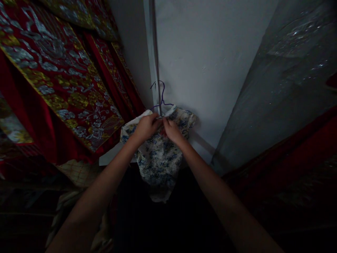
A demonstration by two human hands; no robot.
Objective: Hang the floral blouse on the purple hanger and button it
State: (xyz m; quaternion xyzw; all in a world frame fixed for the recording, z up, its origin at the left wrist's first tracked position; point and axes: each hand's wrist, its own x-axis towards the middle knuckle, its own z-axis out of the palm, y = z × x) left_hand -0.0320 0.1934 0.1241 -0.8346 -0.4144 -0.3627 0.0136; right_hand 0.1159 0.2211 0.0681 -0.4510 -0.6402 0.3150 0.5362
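Observation:
A short-sleeved garment [160, 161], pale with a blue and yellow floral print, hangs in front of me on a thin purple hanger [162, 96]. At its neckline my left hand [147, 126] pinches the fabric near the collar. Right beside it, my right hand [171, 129] has its fingers closed on the collar edge too. The fingertips of both hands nearly meet just below the hanger's neck. A small reddish patch shows between the hands, too dim to name. Whether a button or fastener lies under the fingers is hidden.
Red cloth with gold and silver embroidery [79, 84] hangs at the left. A white wall or door panel [210, 63] with a vertical edge strip [152, 45] stands behind the hanger. Clear plastic sheeting [276, 95] hangs at the right, over dark red fabric [297, 158]. Lighting is dim.

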